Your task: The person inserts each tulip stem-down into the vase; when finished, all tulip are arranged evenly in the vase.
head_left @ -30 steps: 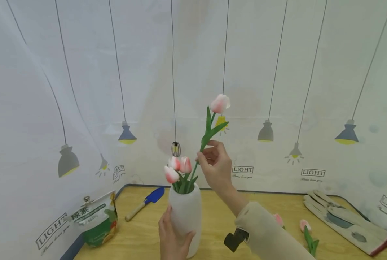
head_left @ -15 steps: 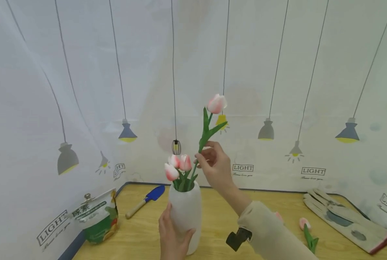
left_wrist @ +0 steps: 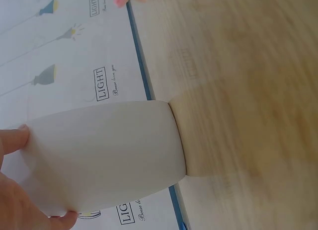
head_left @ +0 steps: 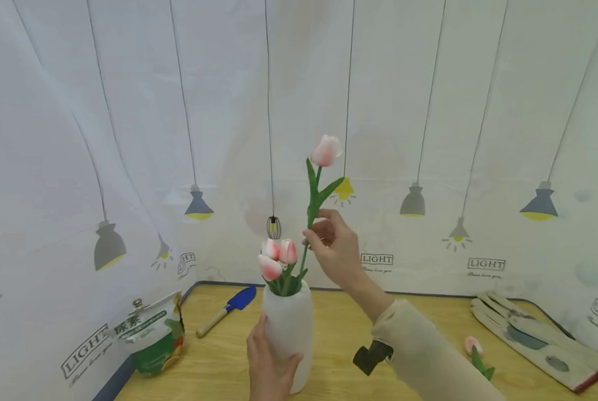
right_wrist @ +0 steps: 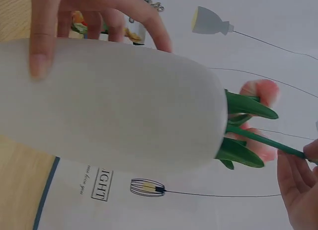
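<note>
A white vase (head_left: 290, 328) stands on the table with several pink-and-white tulips (head_left: 270, 268) in its mouth. My left hand (head_left: 271, 359) grips the vase's lower left side, thumb across the front; the left wrist view has the fingers at the frame's left edge on the vase (left_wrist: 109, 155). Above the rim, my right hand (head_left: 336, 250) pinches the green stem of another tulip (head_left: 326, 150) between thumb and fingers. This tulip is nearly upright, and in the right wrist view its stem (right_wrist: 266, 139) runs into the vase mouth. The stem's lower end is hidden inside.
A blue trowel (head_left: 241, 299) with a wooden handle lies behind the vase at left. The green-and-white bag (head_left: 153, 340) stands at the left wall. To the right lie a loose tulip (head_left: 474, 348) and work gloves (head_left: 534, 340). Printed cloth walls enclose the table (head_left: 349, 328).
My right hand has shifted slightly up, and the tulip it pinches has swung left to stand more upright. My left hand keeps its grip on the vase. A loose tulip is now hidden behind the sleeve.
</note>
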`<action>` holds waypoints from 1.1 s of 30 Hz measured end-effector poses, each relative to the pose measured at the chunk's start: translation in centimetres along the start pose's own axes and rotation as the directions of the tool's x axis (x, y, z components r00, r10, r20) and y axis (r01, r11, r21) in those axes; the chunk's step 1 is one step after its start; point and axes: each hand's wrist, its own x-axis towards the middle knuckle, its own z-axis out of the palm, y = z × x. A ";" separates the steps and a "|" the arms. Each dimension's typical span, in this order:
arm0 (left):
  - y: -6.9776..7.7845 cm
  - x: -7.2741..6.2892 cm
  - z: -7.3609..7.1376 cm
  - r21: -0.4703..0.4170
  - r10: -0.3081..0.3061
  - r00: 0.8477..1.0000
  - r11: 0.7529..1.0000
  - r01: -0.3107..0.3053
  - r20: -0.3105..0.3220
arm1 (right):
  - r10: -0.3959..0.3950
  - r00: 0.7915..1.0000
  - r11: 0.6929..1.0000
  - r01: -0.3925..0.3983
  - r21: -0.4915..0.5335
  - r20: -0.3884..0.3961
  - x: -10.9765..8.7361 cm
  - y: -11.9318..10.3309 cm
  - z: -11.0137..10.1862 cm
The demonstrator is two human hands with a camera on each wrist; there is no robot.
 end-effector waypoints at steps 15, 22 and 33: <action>0.0 0.0 -0.1 0.015 -0.011 1.000 1.000 0.011 0.017 | 0.147 0.983 0.982 -0.133 -0.131 0.107 -3.2 2.3 1.7; 0.0 0.0 -0.1 -0.001 0.013 1.000 1.000 -0.013 0.020 | 0.092 0.993 0.933 -0.059 -0.355 0.076 -5.3 3.5 1.8; 0.3 0.0 -0.3 -0.012 0.005 1.000 1.000 -0.005 0.015 | 0.056 0.996 0.965 -0.035 -0.259 0.073 -6.1 3.5 0.5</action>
